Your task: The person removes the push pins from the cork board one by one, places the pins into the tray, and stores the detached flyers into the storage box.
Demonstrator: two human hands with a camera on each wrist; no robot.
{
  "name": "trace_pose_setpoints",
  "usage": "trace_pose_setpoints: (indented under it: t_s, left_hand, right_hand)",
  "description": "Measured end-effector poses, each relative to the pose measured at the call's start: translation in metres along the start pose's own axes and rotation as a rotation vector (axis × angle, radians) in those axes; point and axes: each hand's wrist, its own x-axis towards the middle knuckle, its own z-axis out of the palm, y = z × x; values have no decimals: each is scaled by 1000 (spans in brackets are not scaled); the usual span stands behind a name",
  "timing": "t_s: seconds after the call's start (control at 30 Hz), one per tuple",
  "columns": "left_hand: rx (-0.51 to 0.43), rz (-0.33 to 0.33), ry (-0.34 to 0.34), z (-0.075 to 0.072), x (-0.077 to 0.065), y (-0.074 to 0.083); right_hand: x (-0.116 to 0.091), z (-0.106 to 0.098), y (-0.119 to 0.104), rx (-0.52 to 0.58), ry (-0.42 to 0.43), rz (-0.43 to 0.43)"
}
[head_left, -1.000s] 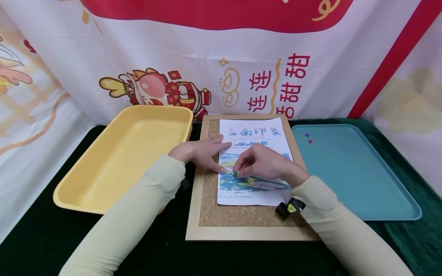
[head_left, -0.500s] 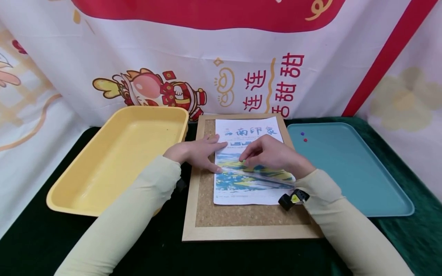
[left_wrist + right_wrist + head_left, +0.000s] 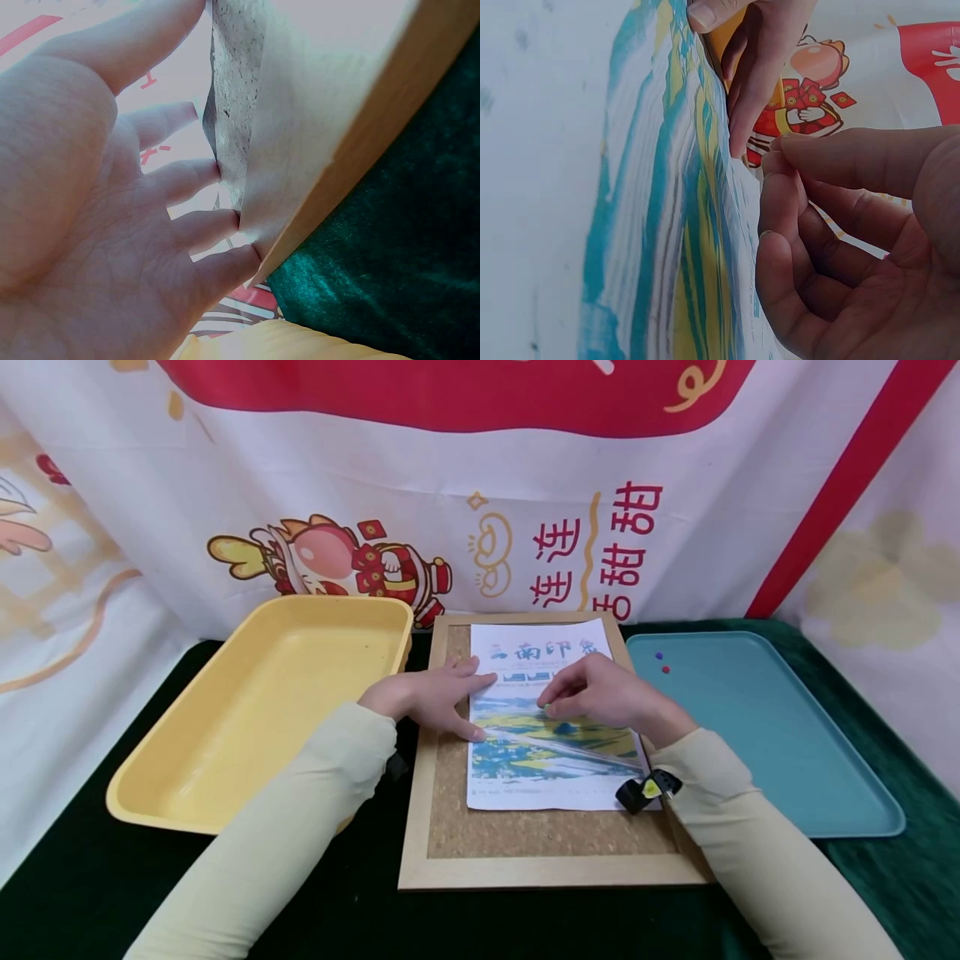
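A printed paper sheet (image 3: 510,793) with a blue and yellow landscape lies on the wood-framed cork board (image 3: 517,843). My left hand (image 3: 431,697) rests with spread fingers across the sheet's left edge and the board's frame. In the left wrist view its fingers (image 3: 206,232) reach over the wooden border. My right hand (image 3: 600,693) is over the middle of the sheet, thumb and index finger pinching a small green push pin (image 3: 547,707). In the right wrist view the fingertips (image 3: 784,146) meet near the paper, and the pin is hidden. Whether the pin touches the paper, I cannot tell.
A deep yellow tray (image 3: 150,760) stands left of the board. To the right lies a flat blue tray (image 3: 780,752) bearing a purple push pin (image 3: 659,656) and a red push pin (image 3: 665,669). Dark green cloth (image 3: 450,927) covers the table; a printed curtain (image 3: 360,460) hangs behind.
My right hand has moved right and slightly up across the sheet, still pinching the green push pin. My left hand has stayed on the sheet's left edge. The view has shifted slightly.
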Motion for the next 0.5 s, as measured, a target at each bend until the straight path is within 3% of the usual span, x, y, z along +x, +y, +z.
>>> trace_pose_setpoints:
  t_s: [0.5]
  left_hand:
    - [7, 5, 4, 1, 0, 1]
  right_hand:
    - [-1, -9, 11, -25, 44, 48]
